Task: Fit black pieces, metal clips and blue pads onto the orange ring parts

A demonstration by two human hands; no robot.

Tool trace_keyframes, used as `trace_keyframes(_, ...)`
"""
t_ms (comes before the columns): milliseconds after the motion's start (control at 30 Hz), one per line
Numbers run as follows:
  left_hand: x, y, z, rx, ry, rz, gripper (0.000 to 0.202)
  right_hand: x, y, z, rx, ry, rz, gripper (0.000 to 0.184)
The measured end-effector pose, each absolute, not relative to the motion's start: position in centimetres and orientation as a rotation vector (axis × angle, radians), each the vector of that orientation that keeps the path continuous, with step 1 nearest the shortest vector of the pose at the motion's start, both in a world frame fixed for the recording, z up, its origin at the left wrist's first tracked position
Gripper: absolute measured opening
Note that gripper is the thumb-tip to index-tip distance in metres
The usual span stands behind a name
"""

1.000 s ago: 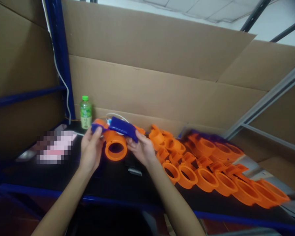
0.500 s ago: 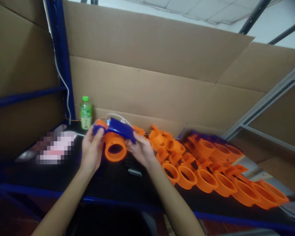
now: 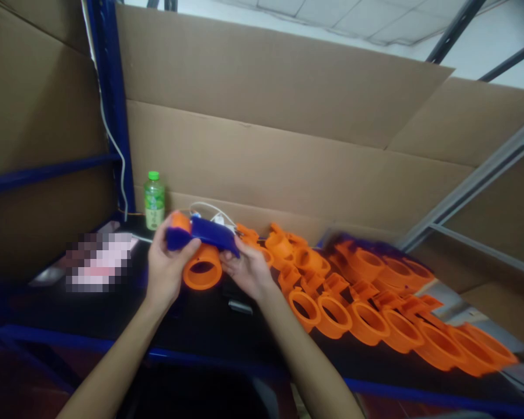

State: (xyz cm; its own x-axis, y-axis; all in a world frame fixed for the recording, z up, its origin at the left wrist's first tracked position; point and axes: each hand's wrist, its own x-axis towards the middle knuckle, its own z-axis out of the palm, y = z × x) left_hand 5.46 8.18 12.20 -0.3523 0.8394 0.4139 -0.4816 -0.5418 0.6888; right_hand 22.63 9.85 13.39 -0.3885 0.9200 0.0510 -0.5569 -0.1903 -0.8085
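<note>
Between my two hands, above the black table top, is an orange plastic part with a round ring (image 3: 202, 272) facing me and a dark blue curved cover piece (image 3: 212, 231) across its top. My left hand (image 3: 168, 262) grips the left end, its thumb pressed along the lower edge of the blue piece. My right hand (image 3: 248, 266) is closed on the right end of the blue piece, with the fingertips partly behind it. The ring hangs below the blue piece, between the hands. How the orange and blue pieces join is hidden.
Several similar orange ring parts (image 3: 369, 322) stand in rows on the right of the black table (image 3: 113, 317). Blue pieces lie behind them. A green-capped bottle (image 3: 154, 201) stands at the back left. A small metallic object (image 3: 240, 306) lies near my right wrist. Cardboard panels (image 3: 288, 157) wall the back.
The held part has tipped slightly, so more of the blue piece now covers the ring's top. My left thumb has slid right along the blue piece.
</note>
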Motion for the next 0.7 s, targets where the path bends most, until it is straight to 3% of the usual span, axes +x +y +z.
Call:
trace_keyframes(333,5.4,7.5,12.3,1.041,0.535,2.052,0.069,22.9,10.4,13.2,-0.613,-1.13,1.801,0.024)
trace_keyframes(533,5.3,7.4,12.3,1.134,0.558,2.037,0.073,22.9,10.6,13.5,-0.758,-1.275,1.419,0.036)
trace_keyframes(700,5.4,6.8,12.5,1.429,0.583,1.824,0.079,22.5,9.8,13.6,-0.733,-1.411,1.194,0.021)
